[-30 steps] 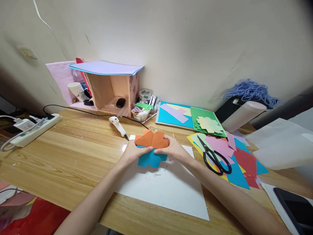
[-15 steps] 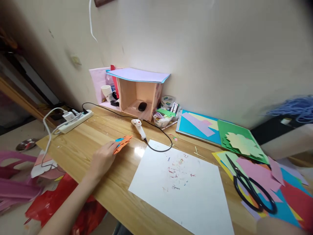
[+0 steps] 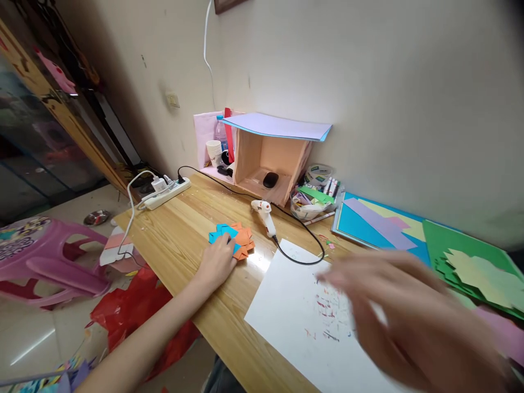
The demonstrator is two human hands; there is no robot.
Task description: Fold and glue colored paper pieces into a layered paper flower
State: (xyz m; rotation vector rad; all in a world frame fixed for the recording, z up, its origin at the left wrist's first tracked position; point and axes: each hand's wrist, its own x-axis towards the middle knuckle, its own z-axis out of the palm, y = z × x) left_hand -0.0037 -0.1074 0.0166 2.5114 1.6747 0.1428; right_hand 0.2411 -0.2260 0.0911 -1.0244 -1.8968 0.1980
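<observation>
Resting on the blue shape (image 3: 224, 230), left of the glue gun (image 3: 265, 218), my left grip (image 3: 219, 261) has its fingers bent over the paper; I cannot tell whether they pinch it or only press. The orange shape (image 3: 245, 240) lies right against the blue one, on the side nearer the glue gun, both on the tabletop (image 3: 172, 224).

My right grip (image 3: 413, 305) is well to the right of the glue gun and closer to me, above the white sheet (image 3: 282, 295). It is blurred, thumb and fingers loosely apart, and I see nothing in it. The sheet lies on my side of the glue gun and rightward, and a black cord (image 3: 322, 248) loops from the gun over its far edge.

Behind the glue gun stands the box (image 3: 249, 158), a mouse (image 3: 271, 179) inside. Right of the gun sits a tub (image 3: 303, 212) of scraps; to its left, well apart, is the power strip (image 3: 168, 195).
</observation>
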